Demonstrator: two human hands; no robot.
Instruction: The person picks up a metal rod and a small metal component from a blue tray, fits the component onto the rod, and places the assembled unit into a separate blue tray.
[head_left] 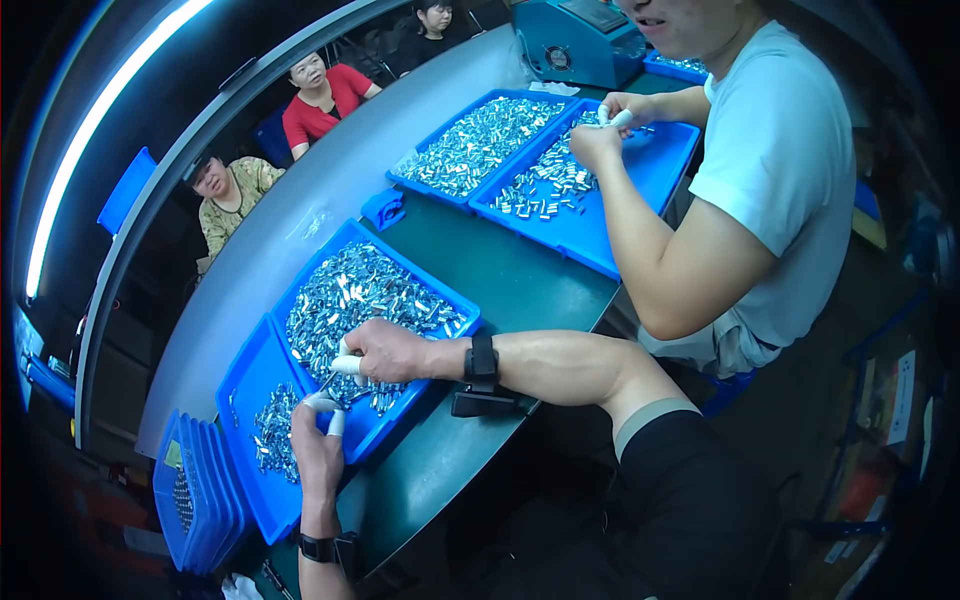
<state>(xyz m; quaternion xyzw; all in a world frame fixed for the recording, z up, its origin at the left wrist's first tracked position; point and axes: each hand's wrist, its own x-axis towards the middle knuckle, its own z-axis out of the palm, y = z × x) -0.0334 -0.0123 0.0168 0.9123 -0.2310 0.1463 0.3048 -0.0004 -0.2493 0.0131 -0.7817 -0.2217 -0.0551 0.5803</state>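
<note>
Left hand [316, 445] and right hand [390, 352] were pinched nearly closed on a thin metal piece [327, 382] above adjoining blue trays [264, 508], likely for fine fingertip control; loose metal parts [345, 290] lay heaped beneath, presumably for short reach.

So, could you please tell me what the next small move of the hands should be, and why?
Perhaps steady the slim metal piece before letting go: the left hand and right hand meet at it above blue trays of loose metal parts, where a dropped piece could get lost.
</note>
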